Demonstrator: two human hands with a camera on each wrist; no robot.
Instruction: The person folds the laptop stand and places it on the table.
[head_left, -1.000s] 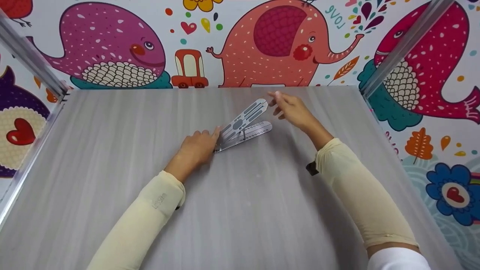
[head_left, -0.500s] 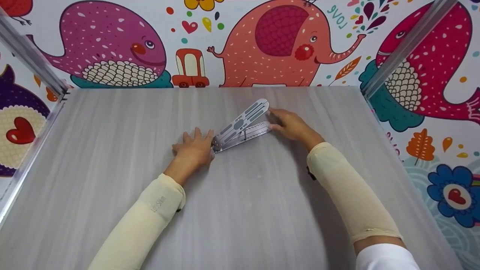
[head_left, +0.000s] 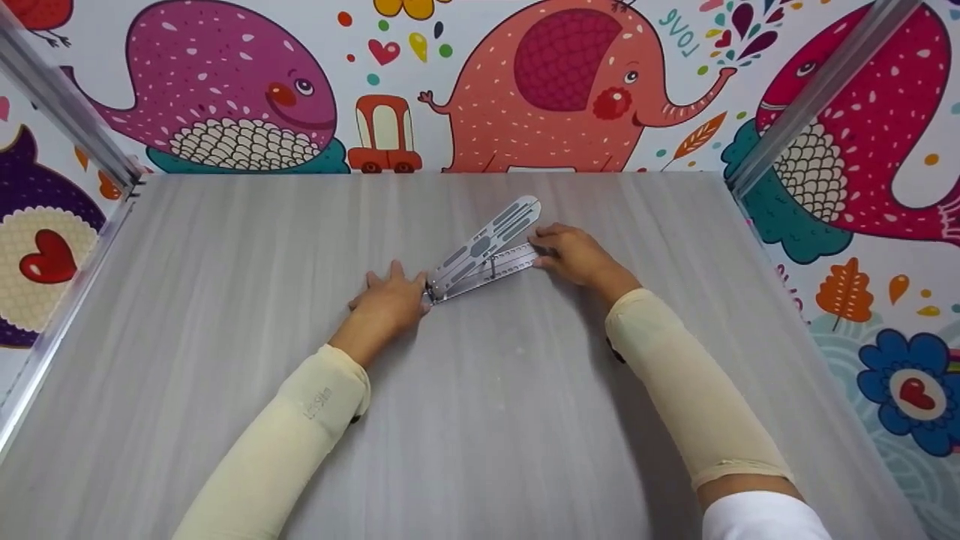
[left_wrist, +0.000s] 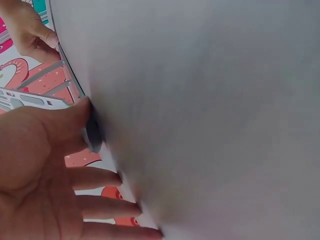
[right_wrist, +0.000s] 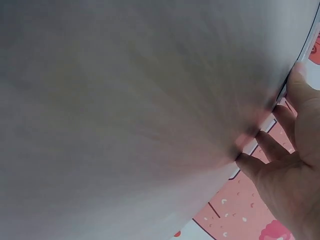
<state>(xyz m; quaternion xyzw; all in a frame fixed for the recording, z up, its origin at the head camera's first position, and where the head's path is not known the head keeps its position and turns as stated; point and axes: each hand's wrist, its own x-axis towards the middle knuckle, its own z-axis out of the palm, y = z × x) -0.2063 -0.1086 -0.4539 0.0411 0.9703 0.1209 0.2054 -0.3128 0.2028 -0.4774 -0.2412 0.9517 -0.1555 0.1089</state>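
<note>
A silver-grey folding stand (head_left: 484,246) lies at an angle on the table, its slotted upper plate tilted up from the notched base (head_left: 517,261) and a thin prop between them. With thumb and forefinger, my left hand (head_left: 390,304) pinches the hinge end; its other fingers spread onto the tabletop. A dark rounded piece (left_wrist: 93,135) shows by that thumb in the left wrist view. At the base's far right end, the thumb and fingers of my right hand (head_left: 577,255) grip the tip. The right wrist view shows this hand's other fingertips (right_wrist: 244,159) touching the table.
The grey wood-grain table (head_left: 465,420) extends around the stand. Behind it rises a wall printed with cartoon animals (head_left: 555,90). Metal posts (head_left: 817,97) stand at both back corners.
My right hand has come down from above the upper plate's tip to the base end and taken hold of it. My left hand's fingers have spread at the hinge. The stand has barely moved.
</note>
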